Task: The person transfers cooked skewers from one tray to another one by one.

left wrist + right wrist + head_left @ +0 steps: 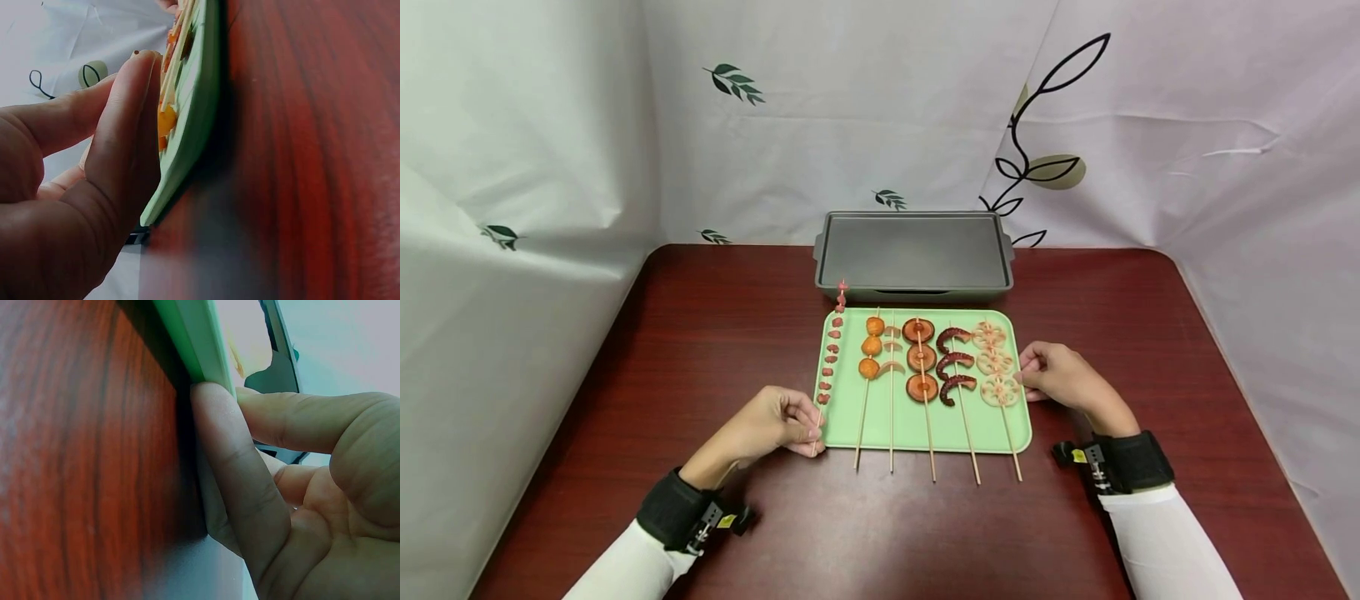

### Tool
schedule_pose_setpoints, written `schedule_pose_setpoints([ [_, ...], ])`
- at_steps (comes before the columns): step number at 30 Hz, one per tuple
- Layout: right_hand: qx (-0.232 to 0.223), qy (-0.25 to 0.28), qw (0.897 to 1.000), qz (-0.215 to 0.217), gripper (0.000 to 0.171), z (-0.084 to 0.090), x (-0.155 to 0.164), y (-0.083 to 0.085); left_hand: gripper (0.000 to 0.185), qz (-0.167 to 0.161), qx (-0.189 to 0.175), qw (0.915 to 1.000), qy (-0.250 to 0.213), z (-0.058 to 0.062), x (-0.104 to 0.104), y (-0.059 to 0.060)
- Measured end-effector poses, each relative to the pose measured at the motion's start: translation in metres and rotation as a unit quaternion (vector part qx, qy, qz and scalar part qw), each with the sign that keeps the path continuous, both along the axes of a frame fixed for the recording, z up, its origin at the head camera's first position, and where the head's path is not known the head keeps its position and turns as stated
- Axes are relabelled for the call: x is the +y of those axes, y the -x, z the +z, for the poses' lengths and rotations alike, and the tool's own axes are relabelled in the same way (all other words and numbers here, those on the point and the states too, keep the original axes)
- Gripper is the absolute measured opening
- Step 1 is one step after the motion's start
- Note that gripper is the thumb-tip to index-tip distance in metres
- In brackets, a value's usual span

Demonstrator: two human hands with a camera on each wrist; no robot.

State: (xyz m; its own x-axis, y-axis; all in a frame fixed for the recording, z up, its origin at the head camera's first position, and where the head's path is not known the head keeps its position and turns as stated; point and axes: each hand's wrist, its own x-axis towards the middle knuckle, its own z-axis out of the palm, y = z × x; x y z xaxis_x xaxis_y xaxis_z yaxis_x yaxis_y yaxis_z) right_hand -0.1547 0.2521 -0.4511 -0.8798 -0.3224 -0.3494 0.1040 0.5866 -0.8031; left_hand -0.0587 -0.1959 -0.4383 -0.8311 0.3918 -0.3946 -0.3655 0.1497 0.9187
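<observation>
Near the left edge of a light green tray [842, 421], my left hand [786, 421] pinches the bottom end of a skewer of small red meat pieces [829, 360]. That skewer slants up along the tray's left side, its tip reaching past the far edge. In the left wrist view the left hand [94, 144] has thumb and finger together, with the stick's end just showing. My right hand [1060, 379] grips the tray's right rim between thumb and fingers; the right wrist view shows the fingers [234, 450] against the green edge. Beside it lies a lotus root skewer [1000, 389].
Also on the tray are skewers of orange balls [871, 346], pale curved slices [892, 367], mushroom slices [921, 358] and dark red tentacles [956, 364]. Their sticks overhang the near edge. A grey rectangular grill pan [915, 250] stands behind the tray on the dark red table [737, 325].
</observation>
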Motion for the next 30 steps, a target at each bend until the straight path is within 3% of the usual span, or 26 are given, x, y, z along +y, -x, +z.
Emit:
schedule_pose_setpoints([
  [17, -0.005, 0.002, 1.0, -0.002, 0.016, 0.0, 0.0, 0.0, 0.009, 0.001, -0.029, 0.9995, -0.015, -0.008, 0.002, -0.016],
  [30, -0.008, 0.001, 1.0, 0.003, 0.016, 0.001, 0.0, 0.001, 0.013, 0.043, -0.057, 0.9973, -0.015, -0.007, 0.008, -0.021],
])
